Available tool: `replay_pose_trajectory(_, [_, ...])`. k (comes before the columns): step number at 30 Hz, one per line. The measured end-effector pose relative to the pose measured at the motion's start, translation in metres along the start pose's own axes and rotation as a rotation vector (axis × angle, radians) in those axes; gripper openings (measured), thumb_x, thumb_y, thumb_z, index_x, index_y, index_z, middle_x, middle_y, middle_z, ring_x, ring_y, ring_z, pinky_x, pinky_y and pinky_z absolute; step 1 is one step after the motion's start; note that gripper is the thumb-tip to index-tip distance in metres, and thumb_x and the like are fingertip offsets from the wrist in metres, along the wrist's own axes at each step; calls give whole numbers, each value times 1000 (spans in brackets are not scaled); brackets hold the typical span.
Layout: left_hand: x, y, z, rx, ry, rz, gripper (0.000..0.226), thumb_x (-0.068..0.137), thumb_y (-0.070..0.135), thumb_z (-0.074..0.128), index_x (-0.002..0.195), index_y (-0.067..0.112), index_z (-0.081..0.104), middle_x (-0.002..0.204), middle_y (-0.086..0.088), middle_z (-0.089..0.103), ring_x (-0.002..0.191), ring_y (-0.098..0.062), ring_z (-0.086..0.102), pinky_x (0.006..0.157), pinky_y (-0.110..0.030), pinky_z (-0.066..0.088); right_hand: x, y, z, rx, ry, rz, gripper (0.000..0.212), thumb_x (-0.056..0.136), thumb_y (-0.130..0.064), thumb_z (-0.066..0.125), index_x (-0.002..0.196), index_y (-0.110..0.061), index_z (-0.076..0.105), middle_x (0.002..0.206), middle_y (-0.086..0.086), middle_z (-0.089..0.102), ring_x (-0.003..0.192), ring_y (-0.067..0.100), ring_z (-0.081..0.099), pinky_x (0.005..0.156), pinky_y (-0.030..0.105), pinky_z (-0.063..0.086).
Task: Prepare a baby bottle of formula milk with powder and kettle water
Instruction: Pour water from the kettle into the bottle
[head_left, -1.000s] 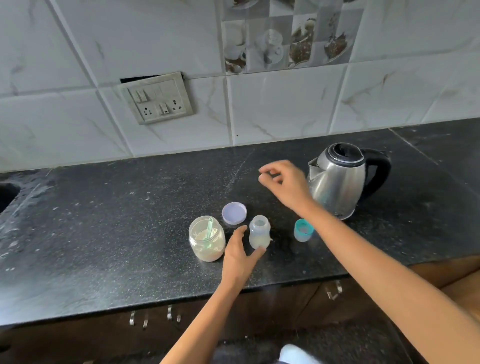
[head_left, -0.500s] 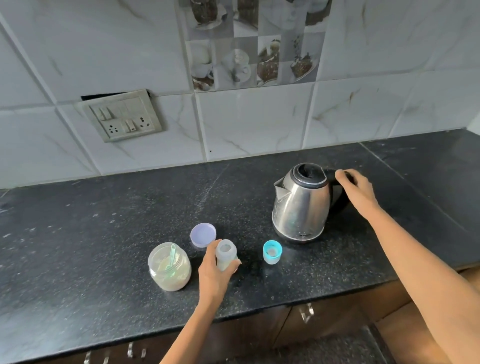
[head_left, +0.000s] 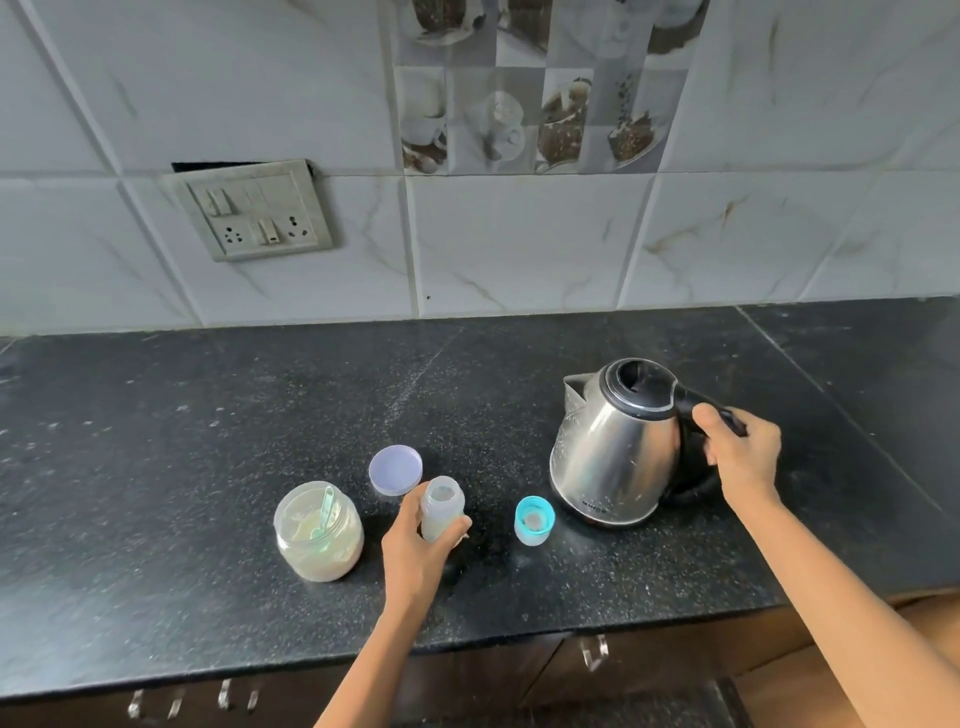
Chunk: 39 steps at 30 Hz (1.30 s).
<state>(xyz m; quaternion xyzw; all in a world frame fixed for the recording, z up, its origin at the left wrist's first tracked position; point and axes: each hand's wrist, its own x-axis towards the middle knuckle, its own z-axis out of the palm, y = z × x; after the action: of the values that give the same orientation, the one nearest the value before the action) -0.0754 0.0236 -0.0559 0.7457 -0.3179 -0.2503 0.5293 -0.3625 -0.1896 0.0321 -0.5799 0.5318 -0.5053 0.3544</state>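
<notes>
A small clear baby bottle (head_left: 441, 506) stands uncapped on the black counter (head_left: 208, 441), with whitish powder in its bottom. My left hand (head_left: 415, 545) grips it from the near side. A steel kettle (head_left: 615, 447) with a black lid stands to the right, slightly tilted. My right hand (head_left: 737, 457) is curled round its black handle. The bottle's teal teat cap (head_left: 534, 520) sits between bottle and kettle. An open clear jar of powder (head_left: 319, 532) with a pale green scoop inside stands left of the bottle. Its lilac lid (head_left: 395, 470) lies behind.
A tiled wall rises behind the counter, with a switch-and-socket plate (head_left: 254, 213) at the left. The counter's front edge runs just below my forearms, with dark drawers and metal handles (head_left: 595, 652) under it.
My right hand went from mid-air above the counter to the kettle's handle and closed round it. My left hand closed on the bottle. The view swung left.
</notes>
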Motion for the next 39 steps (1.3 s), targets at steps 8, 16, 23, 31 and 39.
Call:
replay_pose_trajectory(8, [22,28,8,6,-79,57,48,70,28,82,109,40,59,100,22,67,94,6,60,80,-18,47,-2,-17,-8,7,-115,-122,51,64,-50,69,59,-1,57,39,-4,45,39,7,37,40,22,30])
replay_pose_trajectory(16, [31,51,21,71,-171,99,48,70,26,81,101,51,53,97,27,65,90,13,57,73,-9,43,5,-54,4,-113,-322,-292,37,64,-53,67,48,-20,57,44,1,49,43,7,41,45,19,30])
replay_pose_trajectory(23, [31,45,20,163,-149,128,59,68,34,81,121,37,55,110,21,64,100,-3,58,85,-28,48,9,-73,23,-250,-395,-385,56,59,-64,67,50,-11,55,47,-9,49,47,7,40,49,20,26])
replay_pose_trajectory(31, [30,40,12,186,-124,112,60,68,33,81,122,35,56,109,20,64,99,-4,58,84,-27,48,5,-93,39,-312,-452,-409,45,59,-63,67,41,-27,47,41,-11,43,44,6,37,45,18,24])
replay_pose_trajectory(39, [30,36,2,220,-98,90,60,69,35,81,123,37,55,107,19,65,98,-6,59,83,-28,48,6,-100,51,-361,-513,-477,55,58,-67,68,53,-12,62,45,-6,52,46,8,43,46,21,30])
